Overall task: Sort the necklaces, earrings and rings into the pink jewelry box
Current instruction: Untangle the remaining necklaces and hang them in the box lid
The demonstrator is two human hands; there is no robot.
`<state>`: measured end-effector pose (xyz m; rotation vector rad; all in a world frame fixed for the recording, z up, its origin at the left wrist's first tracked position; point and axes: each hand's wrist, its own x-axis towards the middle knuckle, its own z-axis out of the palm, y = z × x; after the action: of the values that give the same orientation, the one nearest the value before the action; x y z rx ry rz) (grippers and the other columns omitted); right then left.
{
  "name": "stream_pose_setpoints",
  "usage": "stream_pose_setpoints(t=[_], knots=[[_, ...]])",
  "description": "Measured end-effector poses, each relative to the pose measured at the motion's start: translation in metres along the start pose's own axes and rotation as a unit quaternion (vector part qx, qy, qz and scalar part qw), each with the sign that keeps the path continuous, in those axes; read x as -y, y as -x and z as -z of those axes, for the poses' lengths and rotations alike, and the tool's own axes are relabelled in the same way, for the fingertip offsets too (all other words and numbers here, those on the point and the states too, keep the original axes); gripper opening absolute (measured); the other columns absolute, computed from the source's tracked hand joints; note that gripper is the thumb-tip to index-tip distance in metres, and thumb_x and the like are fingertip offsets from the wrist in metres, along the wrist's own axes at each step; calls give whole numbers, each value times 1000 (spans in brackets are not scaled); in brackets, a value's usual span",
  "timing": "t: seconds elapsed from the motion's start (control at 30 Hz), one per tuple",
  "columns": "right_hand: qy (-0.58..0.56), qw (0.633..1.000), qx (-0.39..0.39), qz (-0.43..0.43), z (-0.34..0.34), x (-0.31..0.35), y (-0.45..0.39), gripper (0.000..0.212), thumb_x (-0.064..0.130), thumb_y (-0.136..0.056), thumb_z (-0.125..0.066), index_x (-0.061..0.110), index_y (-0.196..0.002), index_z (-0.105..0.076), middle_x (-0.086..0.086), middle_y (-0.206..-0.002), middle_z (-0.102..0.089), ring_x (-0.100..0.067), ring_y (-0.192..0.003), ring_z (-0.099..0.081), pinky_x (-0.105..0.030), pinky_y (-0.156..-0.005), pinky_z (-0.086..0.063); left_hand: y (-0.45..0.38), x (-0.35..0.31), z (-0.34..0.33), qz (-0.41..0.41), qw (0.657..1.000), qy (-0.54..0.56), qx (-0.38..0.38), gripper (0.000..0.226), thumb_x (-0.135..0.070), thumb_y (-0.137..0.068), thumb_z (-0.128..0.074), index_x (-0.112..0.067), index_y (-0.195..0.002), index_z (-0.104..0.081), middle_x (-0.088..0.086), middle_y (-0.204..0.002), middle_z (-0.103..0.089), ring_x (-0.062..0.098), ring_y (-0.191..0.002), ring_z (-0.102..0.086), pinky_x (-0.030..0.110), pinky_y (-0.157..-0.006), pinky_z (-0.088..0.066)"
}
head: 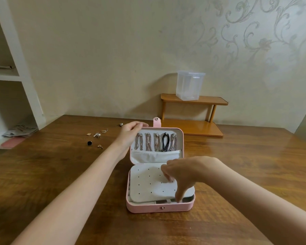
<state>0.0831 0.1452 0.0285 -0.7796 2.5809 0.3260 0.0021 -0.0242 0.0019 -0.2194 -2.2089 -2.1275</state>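
Observation:
The pink jewelry box (159,208) stands open on the wooden table (60,174). Several silver necklaces (148,142) and a black cord (165,141) hang from hooks inside its upright lid. My left hand (131,133) grips the lid's left top edge. My right hand (180,174) holds the white perforated earring panel (147,184) over the box base, thumb under its front edge, fingers on top. Loose earrings and rings (96,137) lie scattered on the table to the left, including a black square piece (89,143).
A small two-tier wooden shelf (194,100) stands behind the box against the wall, with a clear plastic container (190,85) on top. White built-in shelves (11,96) with papers are at the left.

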Motion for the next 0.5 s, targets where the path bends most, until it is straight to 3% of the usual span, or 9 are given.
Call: stream_pose_setpoints(t=[0.17, 0.33, 0.4, 0.5], knots=[[1, 998, -49, 27, 6, 4, 6, 50, 32, -78, -71, 13, -116, -46, 2, -102, -41, -17, -91, -45, -31, -80, -46, 2, -3, 0, 0, 1000, 1, -4, 23, -20, -99, -42, -17, -93, -64, 3, -87, -64, 13, -81, -60, 24, -65, -46], [-62, 969, -238, 27, 51, -27, 4, 21, 24, -85, -64, 12, -103, -63, 0, -104, -59, -9, -88, -52, -15, -70, -44, 4, -6, 2, -1, 1000, 4, 13, 22, -22, -98, -45, -14, -96, -65, 4, -92, -65, 13, -82, -60, 21, -64, -47], [-81, 951, -298, 9, 56, -39, -5, 23, 28, -83, -66, 12, -99, -67, -4, -104, -60, -10, -88, -49, -16, -70, -41, 6, -6, 2, 0, 1000, 1, 23, 24, -29, -97, -46, -13, -100, -64, 5, -95, -65, 13, -84, -59, 21, -65, -45], [-103, 913, -392, -48, 50, -51, -22, 33, 36, -80, -68, 15, -104, -60, -3, -112, -49, -17, -103, -41, -29, -87, -40, 6, -8, 6, 33, 995, 92, 39, 37, -41, -97, -39, -13, -101, -64, 6, -100, -68, 15, -89, -61, 26, -74, -44]])
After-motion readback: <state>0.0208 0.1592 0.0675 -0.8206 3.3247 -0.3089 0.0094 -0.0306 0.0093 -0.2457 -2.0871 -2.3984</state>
